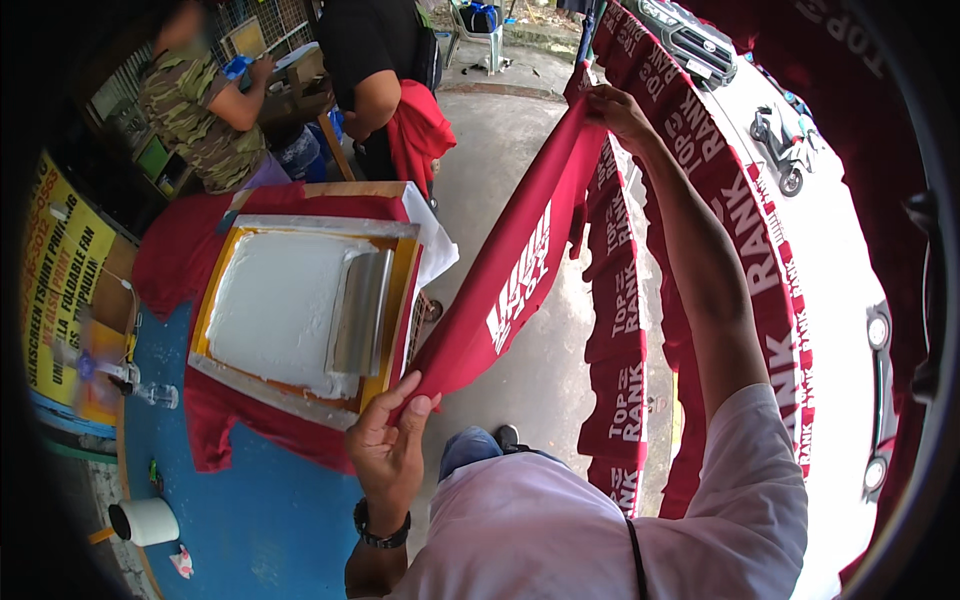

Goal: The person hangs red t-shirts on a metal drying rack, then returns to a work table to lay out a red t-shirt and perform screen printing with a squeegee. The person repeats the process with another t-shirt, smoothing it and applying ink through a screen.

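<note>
A red shirt (500,270) with a white print on it is stretched slantwise between my hands. Low and near the table, my left hand (395,440) pinches its lower end, a dark watch on that wrist. Far out and higher up, my right hand (617,115) grips the other end with the arm reaching forward. To the left of the shirt lies a silkscreen frame (205,300) with white ink spread over its mesh. A metal squeegee (362,310) rests along the frame's right side. Red cloth (210,425) sticks out from under the frame.
Rows of printed red shirts (610,360) hang along the right. A blue table (260,520) carries a white cup-like container (145,522) and a small fan (100,367). Two people stand beyond the table, one with a red cloth (418,130). A scooter (785,145) is parked outside.
</note>
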The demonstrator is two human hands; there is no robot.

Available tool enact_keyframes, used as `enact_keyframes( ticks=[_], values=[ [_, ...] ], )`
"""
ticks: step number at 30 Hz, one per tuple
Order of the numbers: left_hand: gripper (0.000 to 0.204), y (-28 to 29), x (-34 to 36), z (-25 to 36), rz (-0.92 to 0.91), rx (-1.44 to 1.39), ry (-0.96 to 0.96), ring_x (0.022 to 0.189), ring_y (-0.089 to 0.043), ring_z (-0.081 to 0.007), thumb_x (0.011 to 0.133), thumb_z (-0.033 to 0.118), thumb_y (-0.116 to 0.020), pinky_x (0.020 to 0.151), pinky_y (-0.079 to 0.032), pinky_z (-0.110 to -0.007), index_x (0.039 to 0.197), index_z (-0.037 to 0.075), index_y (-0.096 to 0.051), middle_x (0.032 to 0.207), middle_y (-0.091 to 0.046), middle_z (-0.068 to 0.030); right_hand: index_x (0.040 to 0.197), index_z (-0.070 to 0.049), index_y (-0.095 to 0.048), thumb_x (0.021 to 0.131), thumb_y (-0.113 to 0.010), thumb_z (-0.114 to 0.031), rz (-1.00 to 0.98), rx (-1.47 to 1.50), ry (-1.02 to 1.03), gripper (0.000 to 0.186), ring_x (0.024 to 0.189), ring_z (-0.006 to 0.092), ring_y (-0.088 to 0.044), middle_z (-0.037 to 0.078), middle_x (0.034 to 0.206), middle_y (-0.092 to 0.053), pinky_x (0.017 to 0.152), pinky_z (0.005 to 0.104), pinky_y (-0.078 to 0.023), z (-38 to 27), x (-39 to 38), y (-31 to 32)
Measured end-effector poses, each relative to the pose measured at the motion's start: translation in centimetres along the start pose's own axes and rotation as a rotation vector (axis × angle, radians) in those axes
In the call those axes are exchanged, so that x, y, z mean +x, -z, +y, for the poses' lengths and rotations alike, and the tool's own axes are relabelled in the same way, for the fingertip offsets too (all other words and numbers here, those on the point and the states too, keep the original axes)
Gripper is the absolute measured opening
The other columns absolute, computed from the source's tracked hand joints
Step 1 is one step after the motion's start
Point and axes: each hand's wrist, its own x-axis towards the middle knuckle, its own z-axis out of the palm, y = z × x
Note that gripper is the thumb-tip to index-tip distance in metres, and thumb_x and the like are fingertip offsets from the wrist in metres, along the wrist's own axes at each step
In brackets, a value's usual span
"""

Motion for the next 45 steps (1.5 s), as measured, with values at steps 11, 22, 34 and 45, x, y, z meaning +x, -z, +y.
enact_keyframes(
  ticks=[11,22,34,45],
  values=[
    [0.021,-15.1,33.2,-10.7,-0.095,-0.105,0.159,0.098,-0.075,-0.0308,0.101,0.001,-0.067,0.094,-0.065,-0.042,0.116,-0.014,-0.068,0.109,-0.073,-0.0235,0.116,0.001,-0.07,0.099,-0.069,-0.011,0.072,-0.075,0.014,0.02,0.085,0.0182,-0.072,0.008,0.101,-0.071,0.08,0.0308,-0.064,12.0,37.3,6.5],
    [0.017,-31.5,66.9,-23.3,0.0,-0.03,0.345,0.098,-0.074,-0.0263,0.103,0.002,-0.062,0.093,-0.065,-0.043,0.115,-0.009,-0.065,0.114,-0.072,-0.0196,0.111,0.003,-0.067,0.099,-0.071,-0.01,0.04,0.101,0.04,0.019,0.094,0.0207,-0.072,0.009,0.101,-0.069,0.088,0.0342,-0.064,26.7,72.2,18.3],
    [0.018,-49.8,110.0,-39.7,0.239,0.083,0.247,0.101,-0.067,-0.016,0.106,0.002,-0.058,0.1,-0.061,-0.045,0.121,-0.005,-0.064,0.116,-0.064,-0.0118,0.119,0.002,-0.064,0.105,-0.062,-0.017,0.076,0.071,-0.026,0.023,0.1,0.02,-0.068,0.01,0.108,-0.066,0.095,0.0353,-0.061,48.3,116.6,33.8],
    [0.04,-58.4,154.1,-55.4,0.264,0.119,0.386,0.111,-0.07,-0.0201,0.096,-0.004,-0.072,0.097,-0.057,-0.03,0.134,-0.006,-0.06,0.127,-0.068,-0.0165,0.118,-0.001,-0.063,0.107,-0.058,-0.022,0.211,-0.156,-0.174,0.024,0.094,0.0168,-0.068,0.008,0.103,-0.066,0.084,0.0286,-0.058,62.2,149.9,43.2]
  ],
)
